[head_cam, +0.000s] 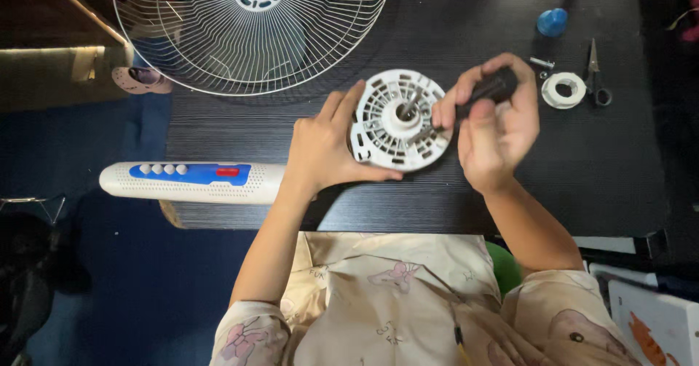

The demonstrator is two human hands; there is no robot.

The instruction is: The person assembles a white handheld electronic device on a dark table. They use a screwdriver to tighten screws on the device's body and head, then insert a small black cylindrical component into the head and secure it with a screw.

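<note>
the white round fan part (398,120), ribbed and slotted with a raised hub in its middle, sat on the dark table (619,169) between the two hands, just in front of the person's chest. the left hand (324,147) lay against its left edge, thumb running along the lower rim and fingers curled up over the upper rim, so the hand was closed around that side of the part and steadied it. the right hand (495,122) was just to the right of the part, wrapped tight around the black handle of a screwdriver (489,89), whose metal shaft slanted down and left to the hub. that wrist was bent, with the forearm coming up from the lower right; the left forearm came up from the lower left.

beyond the part, at the table's far edge, lay a white wire fan guard (251,27). to the left, past the left wrist, a white control bar (191,179) with blue panel and buttons stuck out over the table edge. to the right of the right hand lay a white ring (563,90), a small bolt (542,63), scissors (595,78) and a blue cap (552,21), all well clear of the part.
</note>
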